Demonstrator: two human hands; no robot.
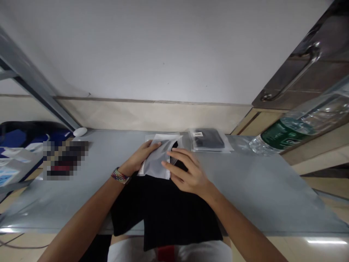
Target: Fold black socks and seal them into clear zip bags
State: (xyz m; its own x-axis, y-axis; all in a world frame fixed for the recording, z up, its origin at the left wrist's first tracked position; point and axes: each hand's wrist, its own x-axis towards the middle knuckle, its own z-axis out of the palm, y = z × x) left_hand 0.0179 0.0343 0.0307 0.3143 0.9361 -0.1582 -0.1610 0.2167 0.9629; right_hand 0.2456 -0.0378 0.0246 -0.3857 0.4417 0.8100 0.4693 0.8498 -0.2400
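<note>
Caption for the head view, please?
Two hands hold a translucent plastic bag above black fabric on a grey table.

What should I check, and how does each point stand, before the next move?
1. Left hand gripping the plastic bag: ok, at its left side.
2. Right hand holding the bag firmly: cannot tell; its fingertips are at the right edge.
3. Bag free of contents: cannot tell; black shows at its right side, inside or behind.
4. Black cloth fully on the table: not ok, it hangs over the front edge.
5. Packets and bottle clear of both hands: ok.
</note>
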